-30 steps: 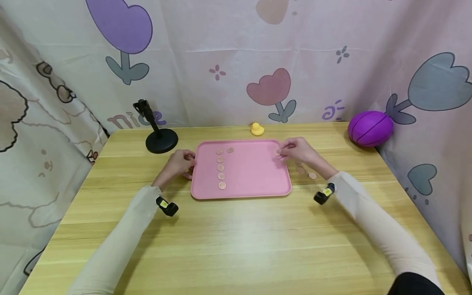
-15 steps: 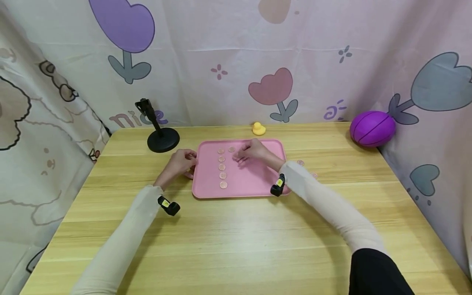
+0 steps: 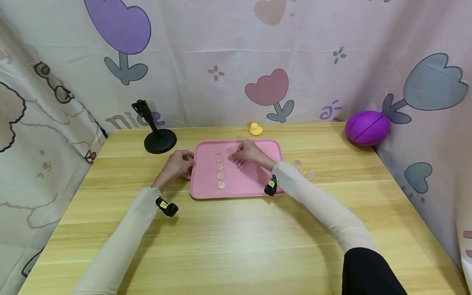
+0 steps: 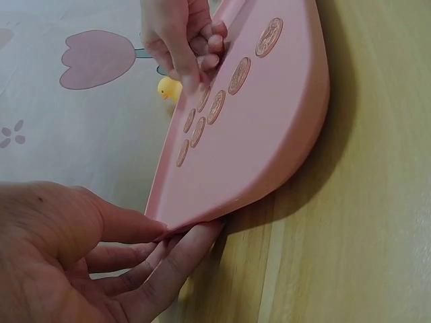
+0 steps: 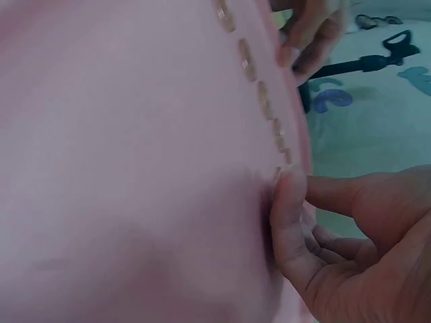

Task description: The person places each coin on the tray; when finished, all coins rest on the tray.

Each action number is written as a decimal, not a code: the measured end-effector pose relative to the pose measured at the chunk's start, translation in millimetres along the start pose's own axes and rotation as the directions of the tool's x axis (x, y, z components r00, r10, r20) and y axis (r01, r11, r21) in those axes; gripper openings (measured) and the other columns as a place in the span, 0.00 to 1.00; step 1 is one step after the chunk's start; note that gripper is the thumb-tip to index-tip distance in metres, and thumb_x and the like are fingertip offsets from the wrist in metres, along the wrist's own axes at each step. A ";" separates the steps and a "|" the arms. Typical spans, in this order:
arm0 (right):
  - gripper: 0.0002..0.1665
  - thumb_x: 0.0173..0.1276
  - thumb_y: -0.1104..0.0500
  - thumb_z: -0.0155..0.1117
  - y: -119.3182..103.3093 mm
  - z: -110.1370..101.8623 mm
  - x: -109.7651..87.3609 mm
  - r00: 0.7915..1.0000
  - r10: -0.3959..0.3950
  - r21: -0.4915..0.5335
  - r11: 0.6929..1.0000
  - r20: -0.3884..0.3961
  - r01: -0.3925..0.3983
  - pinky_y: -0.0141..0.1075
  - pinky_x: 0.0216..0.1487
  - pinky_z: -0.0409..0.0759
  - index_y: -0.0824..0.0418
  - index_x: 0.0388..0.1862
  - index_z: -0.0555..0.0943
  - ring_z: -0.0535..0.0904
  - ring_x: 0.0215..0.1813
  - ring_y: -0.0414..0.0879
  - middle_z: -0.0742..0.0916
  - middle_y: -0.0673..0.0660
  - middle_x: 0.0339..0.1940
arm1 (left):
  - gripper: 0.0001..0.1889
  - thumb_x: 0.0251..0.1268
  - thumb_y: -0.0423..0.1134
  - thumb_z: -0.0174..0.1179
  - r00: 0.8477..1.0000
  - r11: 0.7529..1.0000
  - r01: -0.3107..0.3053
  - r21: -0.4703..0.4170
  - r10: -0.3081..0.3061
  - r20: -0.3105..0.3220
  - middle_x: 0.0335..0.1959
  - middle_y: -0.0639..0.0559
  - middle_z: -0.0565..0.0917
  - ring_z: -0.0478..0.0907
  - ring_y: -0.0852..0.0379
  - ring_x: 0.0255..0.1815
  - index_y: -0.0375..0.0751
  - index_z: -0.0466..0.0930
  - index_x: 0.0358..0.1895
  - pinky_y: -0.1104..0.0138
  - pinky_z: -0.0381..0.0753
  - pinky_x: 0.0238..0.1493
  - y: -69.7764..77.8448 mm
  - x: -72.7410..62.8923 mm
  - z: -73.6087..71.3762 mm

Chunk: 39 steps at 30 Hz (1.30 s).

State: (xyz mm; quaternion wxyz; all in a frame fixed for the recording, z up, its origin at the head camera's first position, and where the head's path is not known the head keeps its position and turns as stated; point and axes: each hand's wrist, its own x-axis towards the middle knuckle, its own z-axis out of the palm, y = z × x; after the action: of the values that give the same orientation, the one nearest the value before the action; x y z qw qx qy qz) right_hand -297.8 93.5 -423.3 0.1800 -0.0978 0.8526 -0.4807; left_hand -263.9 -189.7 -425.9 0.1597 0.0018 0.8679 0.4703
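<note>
A pink tray [image 3: 241, 186] lies on the wooden table. Several copper-coloured coins [image 3: 219, 168] form a column on its left part, with one more coin [image 3: 229, 150] right of the top one. My left hand [image 3: 178, 164] grips the tray's left edge; in the left wrist view the thumb is on top and fingers are beneath. Over the tray, my right hand [image 3: 248, 152] pinches a coin [image 4: 203, 99] between thumb and forefinger, right at the tray surface below the single coin. The fingertips partly hide this coin.
Right of the tray, a few loose coins [image 3: 310, 175] lie on the table [image 3: 228, 241]. A yellow toy duck [image 3: 255, 129] sits behind the tray. At the back left stands a black stand [image 3: 160, 141]; a purple ball [image 3: 367, 128] rests at the back right.
My right hand has carried the coin left from the tray's right edge to beside the column, then settled slightly lower. My left hand has stayed at the tray's left edge.
</note>
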 end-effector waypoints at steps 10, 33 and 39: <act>0.10 0.76 0.67 0.62 14.9 -76.4 -58.6 0.997 -0.066 -0.143 0.988 -0.025 0.062 0.44 0.43 0.90 0.72 0.51 0.83 0.83 0.38 0.52 0.88 0.66 0.41 | 0.22 0.77 0.29 0.54 1.000 1.000 0.029 -0.004 -0.029 0.005 0.55 0.31 0.79 0.82 0.49 0.41 0.27 0.71 0.71 0.63 0.92 0.32 1.2 0.4 -0.8; 0.14 0.72 0.62 0.71 122.4 -140.6 -106.6 0.986 -0.100 -0.286 0.956 -0.134 0.058 0.27 0.43 0.79 0.70 0.50 0.83 0.78 0.43 0.50 0.85 0.64 0.42 | 0.22 0.78 0.30 0.53 1.000 1.000 0.009 -0.002 -0.009 0.011 0.54 0.31 0.79 0.83 0.52 0.38 0.27 0.71 0.70 0.63 0.92 0.31 -0.8 0.4 -2.0; 0.08 0.71 0.67 0.70 114.0 -141.5 -103.1 0.987 -0.145 -0.336 0.935 -0.075 0.112 0.29 0.42 0.80 0.71 0.44 0.83 0.80 0.40 0.51 0.86 0.64 0.39 | 0.21 0.79 0.30 0.53 1.000 1.000 0.010 0.008 -0.010 0.013 0.53 0.32 0.79 0.82 0.52 0.38 0.27 0.72 0.70 0.64 0.92 0.31 -0.4 0.6 -3.0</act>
State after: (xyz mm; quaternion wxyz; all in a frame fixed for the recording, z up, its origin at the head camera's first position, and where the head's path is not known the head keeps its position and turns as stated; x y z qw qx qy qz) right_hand -259.3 298.7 -431.9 0.0869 -0.1583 0.9208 -0.3458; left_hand -265.2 -192.2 -424.8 0.1676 0.0011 0.8689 0.4658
